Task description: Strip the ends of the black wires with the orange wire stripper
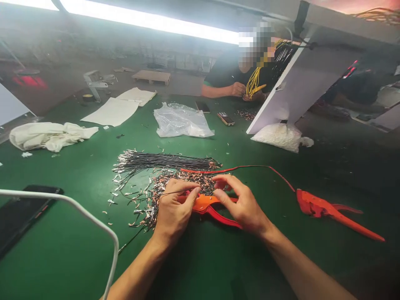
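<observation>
A bundle of black wires (168, 161) lay on the green table (78, 250), its long axis running left to right, its bare metal ends fanned out at the left. Just in front of it sat a loose heap of short terminal-tipped wires (175, 185). The left hand (173, 210) was curled over that heap, thumb and forefinger pinched on one thin black wire (170, 193) that pointed left and slightly down. Beneath both hands lay an orange cutter (206, 205), handles slanting toward the lower right. The right hand (239, 202) was half closed, its fingertips together at the wire's right end; whether it gripped it could not be told. A second orange cutter (331, 210) lay well apart to the right, with open green mat all around.
</observation>
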`<state>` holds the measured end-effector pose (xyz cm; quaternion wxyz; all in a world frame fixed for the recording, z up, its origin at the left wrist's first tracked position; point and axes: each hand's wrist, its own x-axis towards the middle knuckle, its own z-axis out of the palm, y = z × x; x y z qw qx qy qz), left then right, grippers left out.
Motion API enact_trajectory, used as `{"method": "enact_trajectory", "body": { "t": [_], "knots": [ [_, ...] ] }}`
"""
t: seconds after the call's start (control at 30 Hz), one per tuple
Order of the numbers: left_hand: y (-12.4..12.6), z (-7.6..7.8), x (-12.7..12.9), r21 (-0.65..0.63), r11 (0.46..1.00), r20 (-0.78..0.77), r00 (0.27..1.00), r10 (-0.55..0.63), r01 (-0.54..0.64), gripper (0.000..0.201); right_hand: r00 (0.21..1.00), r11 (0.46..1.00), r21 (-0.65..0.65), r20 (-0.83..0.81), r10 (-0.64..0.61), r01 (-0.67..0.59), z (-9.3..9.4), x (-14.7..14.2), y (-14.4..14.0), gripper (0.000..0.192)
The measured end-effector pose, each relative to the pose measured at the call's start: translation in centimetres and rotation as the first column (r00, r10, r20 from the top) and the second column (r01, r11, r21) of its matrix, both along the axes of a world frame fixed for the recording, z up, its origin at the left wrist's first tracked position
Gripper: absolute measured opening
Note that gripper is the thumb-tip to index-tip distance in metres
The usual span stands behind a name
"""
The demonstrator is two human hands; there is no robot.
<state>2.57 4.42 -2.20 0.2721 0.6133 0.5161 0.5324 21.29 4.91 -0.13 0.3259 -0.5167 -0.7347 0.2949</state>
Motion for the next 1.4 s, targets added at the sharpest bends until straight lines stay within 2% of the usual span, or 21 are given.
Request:
{"method": "enact_trajectory", "body": {
  "t": [0.07,0.17,0.23,0.4,0.53,0.67,0.87,1.03,1.4],
  "knots": [
    [-0.1,-0.1,0.1,0.069,0.997,-0.094,0.995,0.024,-0.017,0.007,0.976,0.997,-0.054,-0.21,-0.061,0.051,-0.4,-0.3,0.2,0.021],
    [-0.1,-0.1,0.2,0.127,0.991,-0.212,0.975,0.065,-0.039,0.006,0.955,0.992,-0.128,-0.292,-0.044,0.006,-1.0,-0.7,0.3,0.017],
    [-0.1,-0.2,0.4,0.142,0.989,-0.243,0.968,0.065,-0.031,0.007,0.969,0.994,-0.11,-0.246,-0.019,-0.009,-1.1,-0.9,0.3,0.013],
    [0.0,-0.7,0.5,0.165,0.986,-0.209,0.978,0.009,0.026,0.007,0.997,0.999,0.043,-0.073,0.01,-0.007,-1.2,-1.1,0.3,0.012],
    [-0.1,-0.8,0.6,0.196,0.98,-0.242,0.97,0.021,0.027,0.006,0.998,0.988,0.151,0.061,0.017,-0.026,-1.6,-1.2,0.4,0.013],
    [-0.3,-0.5,0.7,0.219,0.975,-0.299,0.954,0.04,0.028,0.009,0.99,0.978,0.204,0.142,0.014,-0.043,-2.2,-1.3,0.6,0.013],
    [-0.6,-0.2,0.9,0.209,0.975,-0.276,0.961,-0.011,0.071,0.009,0.985,0.971,0.239,0.168,-0.028,-0.013,-3.1,-1.5,0.7,0.014],
    [-0.7,-0.3,1.4,0.22,0.975,-0.234,0.972,0.022,0.031,0.011,0.984,0.974,0.22,0.158,-0.086,0.05,-3.2,-1.7,1.0,0.013],
    [-0.8,-0.3,1.5,0.247,0.969,-0.284,0.956,0.071,0.001,0.018,0.972,0.98,0.151,0.172,-0.158,0.132,-3.0,-2.1,1.3,0.011]
  ]
}}
